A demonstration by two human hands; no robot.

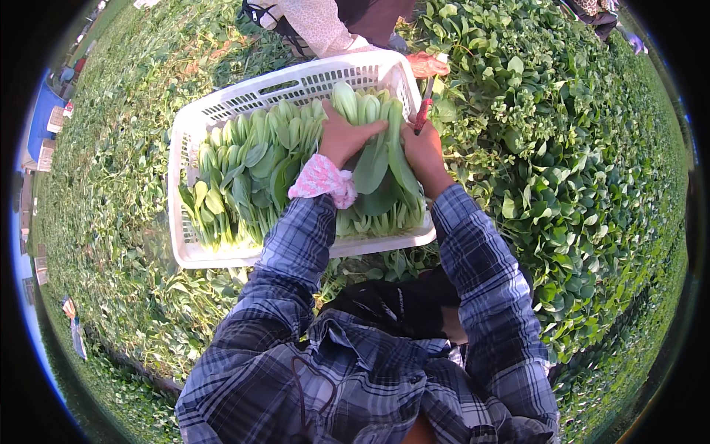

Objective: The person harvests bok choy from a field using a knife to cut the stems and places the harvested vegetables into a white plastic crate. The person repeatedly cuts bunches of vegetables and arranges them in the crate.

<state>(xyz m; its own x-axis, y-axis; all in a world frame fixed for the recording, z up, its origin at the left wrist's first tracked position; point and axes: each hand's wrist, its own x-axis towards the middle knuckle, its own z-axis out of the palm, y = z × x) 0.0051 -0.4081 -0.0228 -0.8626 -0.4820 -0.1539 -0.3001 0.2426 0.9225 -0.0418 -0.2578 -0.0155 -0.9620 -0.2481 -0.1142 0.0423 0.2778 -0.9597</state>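
Note:
A white plastic crate (216, 258) lies before me, packed with rows of bok choy (260, 161), pale stems towards the far side. My left hand (346, 133), with a pink and white band at the wrist, grips the heads of bok choy (369, 108) in the crate's right part, thumb across their stems. My right hand (423, 147) is at the crate's right side, against the outer stems. It also holds a knife with a red handle (422, 115), the blade pointing away from me. Its lower fingers are partly hidden by leaves.
A co-worker (321, 28) is close beyond the crate, one hand (427, 65) just past its far right corner, near my knife's blade. Leafy plants (554, 183) grow on both sides. Another person (599, 16) is at the far right.

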